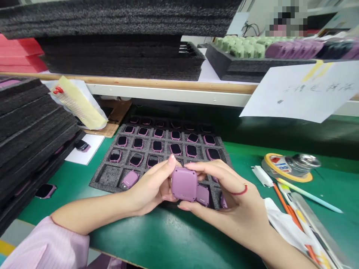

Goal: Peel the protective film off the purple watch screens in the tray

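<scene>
A purple watch case (184, 184), its plain back with small corner holes turned towards me, is held up between both hands over the near edge of a black foam tray (105, 177). My left hand (153, 183) grips its left side, thumb at the top corner. My right hand (230, 201) pinches it from the right, thumb at the lower edge and fingers along the top. In the tray's compartments lie several purple watches with dark screens (175, 149). Two cases lie back up: one purple case (131, 179) left of the hands, another (202, 195) just behind the held one.
Stacked foam trays (25, 130) stand at the left, beside a loose watch (45, 191). At the right are a tape roll (276, 168) around a metal-topped bottle, pens (311, 196) and white tissue (287, 224). A shelf edge (168, 89) with more trays crosses above; a paper sheet (300, 93) hangs from it.
</scene>
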`<state>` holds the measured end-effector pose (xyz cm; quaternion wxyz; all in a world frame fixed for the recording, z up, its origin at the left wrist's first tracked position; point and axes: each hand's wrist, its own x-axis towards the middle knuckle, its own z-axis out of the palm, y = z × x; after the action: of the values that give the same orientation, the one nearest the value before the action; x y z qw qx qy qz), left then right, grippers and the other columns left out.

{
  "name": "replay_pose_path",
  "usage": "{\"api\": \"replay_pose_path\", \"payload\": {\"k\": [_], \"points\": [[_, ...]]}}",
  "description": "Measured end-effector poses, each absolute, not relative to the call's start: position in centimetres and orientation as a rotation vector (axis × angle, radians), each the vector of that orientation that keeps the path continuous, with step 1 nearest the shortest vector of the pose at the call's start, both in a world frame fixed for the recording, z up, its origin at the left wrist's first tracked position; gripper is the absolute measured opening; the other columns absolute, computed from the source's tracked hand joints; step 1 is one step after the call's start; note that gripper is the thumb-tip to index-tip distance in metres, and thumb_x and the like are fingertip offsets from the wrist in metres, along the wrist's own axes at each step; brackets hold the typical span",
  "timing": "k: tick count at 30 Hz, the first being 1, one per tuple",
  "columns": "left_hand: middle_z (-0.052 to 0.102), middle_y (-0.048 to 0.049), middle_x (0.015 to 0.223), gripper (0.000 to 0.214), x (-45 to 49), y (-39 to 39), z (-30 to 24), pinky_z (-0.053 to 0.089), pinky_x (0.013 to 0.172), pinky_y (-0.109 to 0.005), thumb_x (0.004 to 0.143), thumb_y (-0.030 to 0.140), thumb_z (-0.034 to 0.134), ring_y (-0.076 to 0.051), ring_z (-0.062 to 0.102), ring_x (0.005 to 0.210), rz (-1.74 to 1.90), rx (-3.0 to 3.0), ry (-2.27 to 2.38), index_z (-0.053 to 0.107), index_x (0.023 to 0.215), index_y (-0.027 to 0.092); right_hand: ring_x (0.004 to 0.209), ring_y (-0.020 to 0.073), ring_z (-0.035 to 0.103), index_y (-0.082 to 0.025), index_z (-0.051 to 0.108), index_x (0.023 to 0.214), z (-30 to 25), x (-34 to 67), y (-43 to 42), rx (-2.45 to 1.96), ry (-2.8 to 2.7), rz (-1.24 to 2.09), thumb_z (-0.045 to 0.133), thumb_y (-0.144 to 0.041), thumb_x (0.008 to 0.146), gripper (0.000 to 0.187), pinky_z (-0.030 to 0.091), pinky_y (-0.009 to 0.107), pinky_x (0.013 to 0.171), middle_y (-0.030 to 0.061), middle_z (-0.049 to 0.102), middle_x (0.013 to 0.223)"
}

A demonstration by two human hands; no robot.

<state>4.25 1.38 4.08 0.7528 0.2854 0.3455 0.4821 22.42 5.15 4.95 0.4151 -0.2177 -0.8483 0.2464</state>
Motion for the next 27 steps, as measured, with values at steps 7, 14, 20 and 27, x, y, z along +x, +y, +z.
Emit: {"api": "replay_pose_path", "payload": {"k": [7,14,20,27], "points": [[0.065,-0.0044,0.082,0.053,4.2,1.3,4.3,0.033,0.043,-0.014,0.086,0.066,0.069,-0.006,0.046,0.051,1.031,0.665,0.717,0.057,0.095,0.015,0.087,0.0224,0.064,-0.028,0.055,0.130,4.9,22.1,5.2,-0.532,-2.146,0.571,0.072,-0.040,0.097,0.039,0.054,0.038,0.082,0.0042,0.068,0.102],[0.072,-0.0087,0.086,0.047,0.7,0.4,3.9,0.037,0.043,-0.016,0.089,0.058,0.070,-0.012,0.062,0.054,0.888,1.039,0.930,0.053,0.105,0.017,0.126,0.0245,0.055,-0.022,0.042,0.146,4.5,23.6,5.0,-0.530,-2.335,0.585,0.061,-0.056,0.101,0.060,0.050,0.039,0.107,0.0108,0.058,0.137],[0.069,-0.0041,0.082,0.051,-9.4,-2.4,3.1,0.047,0.054,-0.022,0.089,0.062,0.063,-0.013,0.058,0.058,0.939,1.335,1.772,0.060,0.111,0.017,0.107,0.0247,0.070,-0.025,0.054,0.136,2.3,27.9,7.7,-0.853,-2.365,0.465,0.050,-0.040,0.107,0.034,0.060,0.041,0.093,0.0073,0.069,0.123],[0.069,-0.0027,0.093,0.048,-12.4,-4.4,1.6,0.048,0.067,-0.029,0.095,0.064,0.045,-0.018,0.060,0.068,0.551,1.666,2.071,0.067,0.107,0.023,0.118,0.0311,0.063,-0.013,0.067,0.126,-0.4,23.4,10.8,-0.850,-2.692,0.507,0.062,-0.025,0.095,0.034,0.054,0.050,0.105,0.0121,0.070,0.124]]}}
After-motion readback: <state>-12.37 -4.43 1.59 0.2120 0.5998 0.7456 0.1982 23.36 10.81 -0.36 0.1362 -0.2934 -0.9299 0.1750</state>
